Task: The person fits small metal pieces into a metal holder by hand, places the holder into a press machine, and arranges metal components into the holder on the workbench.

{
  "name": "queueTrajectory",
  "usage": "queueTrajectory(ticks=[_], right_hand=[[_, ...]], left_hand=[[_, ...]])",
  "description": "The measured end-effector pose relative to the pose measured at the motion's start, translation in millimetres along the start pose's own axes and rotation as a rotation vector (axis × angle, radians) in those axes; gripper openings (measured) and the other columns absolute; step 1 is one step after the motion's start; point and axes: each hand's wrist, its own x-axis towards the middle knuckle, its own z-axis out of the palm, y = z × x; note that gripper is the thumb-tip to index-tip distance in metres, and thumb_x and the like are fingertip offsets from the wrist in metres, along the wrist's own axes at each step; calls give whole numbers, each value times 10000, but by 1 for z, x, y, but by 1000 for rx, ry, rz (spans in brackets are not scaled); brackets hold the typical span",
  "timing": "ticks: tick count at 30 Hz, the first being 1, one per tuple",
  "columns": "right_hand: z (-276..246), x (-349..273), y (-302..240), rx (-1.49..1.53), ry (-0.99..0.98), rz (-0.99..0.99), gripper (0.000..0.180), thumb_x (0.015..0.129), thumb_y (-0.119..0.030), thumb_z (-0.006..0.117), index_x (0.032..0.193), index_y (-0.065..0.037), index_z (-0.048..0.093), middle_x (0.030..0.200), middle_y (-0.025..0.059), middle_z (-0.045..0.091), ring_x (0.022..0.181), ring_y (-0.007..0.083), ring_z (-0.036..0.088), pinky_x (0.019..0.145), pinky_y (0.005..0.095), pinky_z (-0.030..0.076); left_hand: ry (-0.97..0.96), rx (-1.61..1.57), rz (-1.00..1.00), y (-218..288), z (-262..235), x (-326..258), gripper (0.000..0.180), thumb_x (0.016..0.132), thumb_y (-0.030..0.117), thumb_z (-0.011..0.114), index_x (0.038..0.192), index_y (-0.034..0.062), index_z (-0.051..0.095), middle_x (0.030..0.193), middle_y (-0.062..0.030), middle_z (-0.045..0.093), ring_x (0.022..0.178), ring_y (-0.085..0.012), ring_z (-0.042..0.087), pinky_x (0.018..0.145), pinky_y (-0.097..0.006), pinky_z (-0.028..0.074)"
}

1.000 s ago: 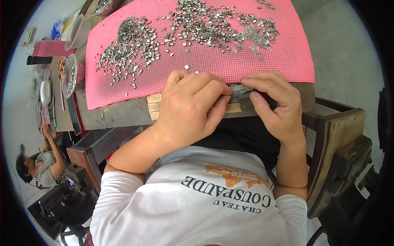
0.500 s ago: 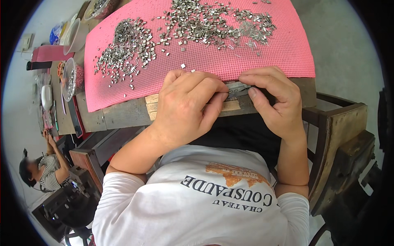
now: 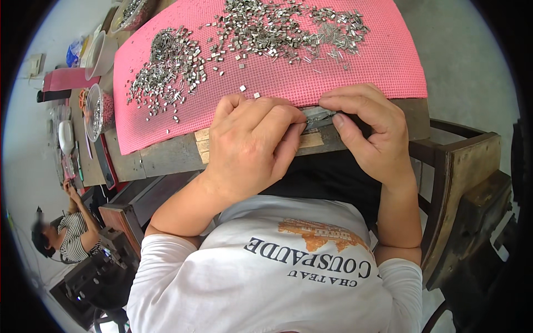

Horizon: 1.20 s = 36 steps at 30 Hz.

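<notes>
A narrow grey metal strip [image 3: 317, 117] lies at the front edge of the wooden table, between my two hands. My left hand [image 3: 247, 139] is closed, its thumb and forefinger pinching at the strip's left end. At the other end, the thumb and curved forefinger of my right hand [image 3: 377, 133] grip the strip from its near and far sides. My fingers cover both ends, and any small part in them is hidden. Two small square metal pieces [image 3: 242, 88] lie on the pink mat [image 3: 288, 83] just beyond my left knuckles.
Heaps of small metal pieces [image 3: 172, 66] and pins [image 3: 336, 36] cover the mat's far part. Clear plastic tubs [image 3: 99, 114] and a phone-like red-edged slab [image 3: 105, 161] stand or lie at left. A light wood block [image 3: 201, 145] fronts the table. Another person [image 3: 72, 233] sits far left.
My hands keep nearly the same hold on the strip, with the fingers shifting only slightly. The whole view has tilted a little.
</notes>
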Motion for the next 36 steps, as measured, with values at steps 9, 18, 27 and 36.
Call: queueTrajectory(ticks=[9,18,27,36], right_hand=[[-4,0,-4,-8,-37,17,275,811,89,698,1054,-26,757,994,94,741,888,240,691,743,327,552],[-3,2,-4,-10,-49,11,269,821,78,703,1064,-25,755,1000,102,742,902,252,692,765,341,555],[-2,0,-2,12,-23,11,259,826,75,697,1059,-21,754,996,105,741,894,253,694,770,342,552],[-6,-3,-1,28,-79,52,231,878,55,665,1092,18,742,1073,133,753,1003,253,706,885,346,547]], left_hand=[[-65,65,13,9,-8,5,177,771,17,795,911,97,720,907,-19,742,790,-188,684,728,-332,441],[-91,146,24,15,-12,8,168,774,40,805,909,100,726,895,-12,737,738,-189,670,695,-336,432],[-155,-32,-101,7,-18,10,120,794,39,793,893,92,752,887,-28,750,748,-209,690,671,-325,445],[-212,-93,-181,4,-21,14,91,815,23,782,894,44,741,884,-77,749,780,-254,704,734,-337,518]])
